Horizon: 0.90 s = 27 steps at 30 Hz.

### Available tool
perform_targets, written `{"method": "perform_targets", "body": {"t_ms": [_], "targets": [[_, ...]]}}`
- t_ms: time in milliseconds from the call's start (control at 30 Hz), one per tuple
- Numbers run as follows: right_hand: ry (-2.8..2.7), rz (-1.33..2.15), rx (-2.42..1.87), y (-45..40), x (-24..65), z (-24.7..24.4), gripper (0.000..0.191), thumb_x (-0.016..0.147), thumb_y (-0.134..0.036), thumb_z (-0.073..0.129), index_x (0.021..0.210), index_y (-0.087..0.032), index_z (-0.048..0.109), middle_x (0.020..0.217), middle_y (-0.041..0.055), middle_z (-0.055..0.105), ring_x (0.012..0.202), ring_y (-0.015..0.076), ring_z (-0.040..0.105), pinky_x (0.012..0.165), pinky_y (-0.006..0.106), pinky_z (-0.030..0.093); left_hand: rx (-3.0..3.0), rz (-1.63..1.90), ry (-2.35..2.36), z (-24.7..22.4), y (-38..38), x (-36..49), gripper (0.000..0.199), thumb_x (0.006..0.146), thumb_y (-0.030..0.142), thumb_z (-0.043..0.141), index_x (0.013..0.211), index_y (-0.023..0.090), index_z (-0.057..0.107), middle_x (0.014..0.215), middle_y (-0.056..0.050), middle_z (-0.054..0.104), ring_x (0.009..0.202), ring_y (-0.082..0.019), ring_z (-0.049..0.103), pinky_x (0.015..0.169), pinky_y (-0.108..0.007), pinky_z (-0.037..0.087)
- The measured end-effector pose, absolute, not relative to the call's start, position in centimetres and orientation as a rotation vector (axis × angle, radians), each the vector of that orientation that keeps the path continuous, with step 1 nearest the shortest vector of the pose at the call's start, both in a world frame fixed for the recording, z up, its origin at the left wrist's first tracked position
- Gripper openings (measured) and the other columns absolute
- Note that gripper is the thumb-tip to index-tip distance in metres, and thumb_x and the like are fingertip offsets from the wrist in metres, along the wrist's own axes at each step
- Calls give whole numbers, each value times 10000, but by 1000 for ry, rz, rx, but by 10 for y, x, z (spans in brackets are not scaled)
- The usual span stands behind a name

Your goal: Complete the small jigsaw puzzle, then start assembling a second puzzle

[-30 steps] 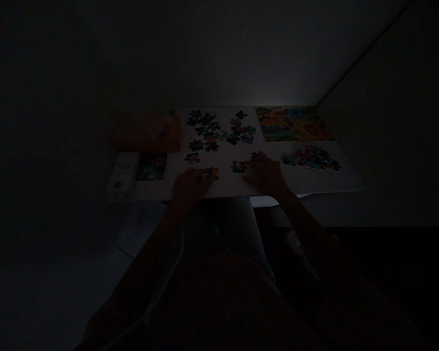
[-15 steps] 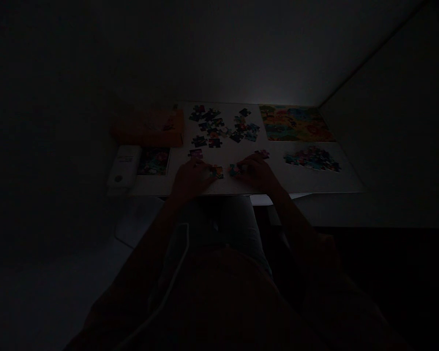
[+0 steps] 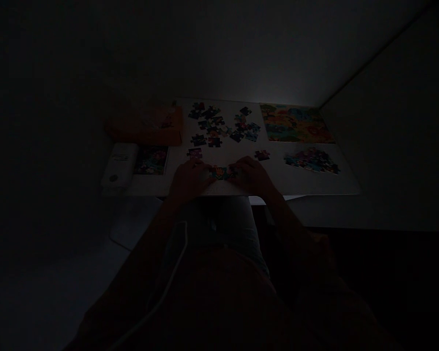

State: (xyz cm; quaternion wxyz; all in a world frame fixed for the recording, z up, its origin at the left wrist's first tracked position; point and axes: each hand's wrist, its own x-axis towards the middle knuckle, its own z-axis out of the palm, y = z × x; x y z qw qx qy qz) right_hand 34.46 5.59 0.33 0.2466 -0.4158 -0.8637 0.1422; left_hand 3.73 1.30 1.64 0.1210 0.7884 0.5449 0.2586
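The scene is very dark. Near the front edge of the white table [image 3: 205, 187], my left hand [image 3: 190, 179] is closed on an orange and green puzzle piece [image 3: 218, 172]. Pinched in my right hand [image 3: 253, 176] is a second, darker teal puzzle piece [image 3: 230, 172]. The two pieces meet edge to edge between my fingertips; whether they interlock I cannot tell. A purple puzzle piece [image 3: 194, 153] lies just beyond my left hand, and a reddish puzzle piece [image 3: 262, 155] lies beyond my right.
Several loose puzzle pieces [image 3: 214, 142] spread across the back. At the right are a heap of pieces [image 3: 312, 160] and a colourful animal picture sheet [image 3: 296, 124]. An orange box [image 3: 161, 129], a white device [image 3: 120, 165] and a dark picture card [image 3: 151, 160] stand or lie at the left.
My right hand has moved left with its piece, closing the gap to the piece in my left hand. The view has shifted slightly.
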Motion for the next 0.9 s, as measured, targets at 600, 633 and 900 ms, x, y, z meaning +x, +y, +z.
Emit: {"method": "perform_targets", "body": {"t_ms": [600, 633, 900], "targets": [[-2526, 442, -1068, 28, 323, 15, 466, 1123, -423, 782, 1588, -466, 771, 1680, 21, 749, 1565, 360, 686, 1288, 646, 555, 2314, 790, 1567, 13, 12, 36, 339, 1070, 470, 845, 1338, 264, 864, 1296, -126, 788, 1203, -327, 791, 1086, -499, 650], [-2518, 449, -1068, 28, 322, 15, 466, 1125, -423, 775, 1588, -473, 769, 1686, 16, 745, 1579, 361, 678, 1296, 655, 549, 2308, 788, 1573, 13, 12, 36, 333, 1074, 469, 836, 1338, 267, 859, 1306, -126, 786, 1214, -327, 789, 1097, -501, 648], [-2441, 396, -1131, 26, 325, 7, 340, 1164, -475, 685, 1469, -432, 828, 1642, 21, 775, 1518, 352, 713, 1276, 641, 548, 2128, 911, 1907, 15, 12, 36, 431, 1073, 413, 763, 1479, 269, 740, 1475, -162, 755, 1401, -390, 684, 1239, -590, 550]]}}
